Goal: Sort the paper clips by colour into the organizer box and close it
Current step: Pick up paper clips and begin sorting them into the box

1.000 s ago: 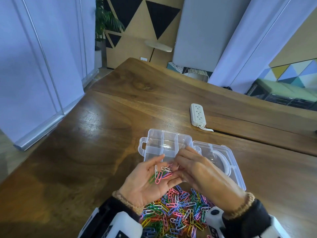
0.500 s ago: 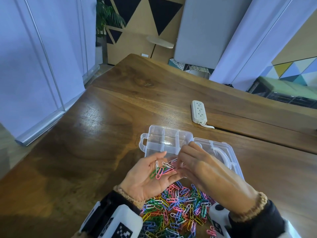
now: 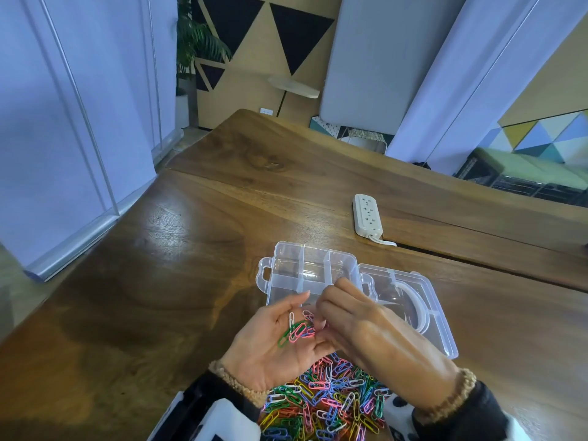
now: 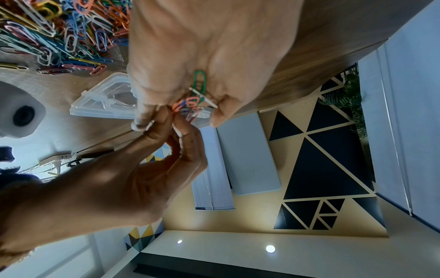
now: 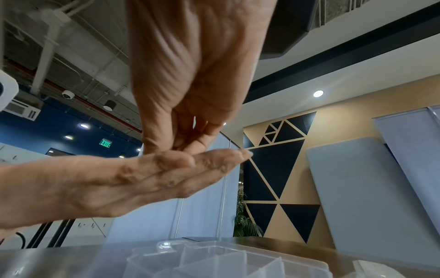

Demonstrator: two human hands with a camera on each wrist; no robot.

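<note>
A clear organizer box (image 3: pixel 307 272) lies open on the wooden table, its compartments bare and its lid (image 3: pixel 413 300) folded out to the right. My left hand (image 3: pixel 276 323) is held palm up just in front of the box, with a few paper clips (image 3: pixel 296 331), green, pink and white, lying in it. My right hand (image 3: pixel 337 308) reaches into that palm, and its thumb and finger pinch one of the clips (image 4: pixel 181 107). A big mixed-colour pile of clips (image 3: pixel 324 402) lies on the table under both wrists. From below, the right wrist view shows the left hand's back (image 5: pixel 142 176) over the box (image 5: pixel 214 259).
A white power strip (image 3: pixel 366 214) with its cable lies beyond the box, beside a seam in the table (image 3: pixel 191 249). The table's left edge drops off toward white wall panels. Wrist-worn camera housings sit at the bottom edge of the head view.
Both hands stay in place in front of the box. My right fingertips have shifted slightly among the clips in my left palm; the box and pile have not moved.
</note>
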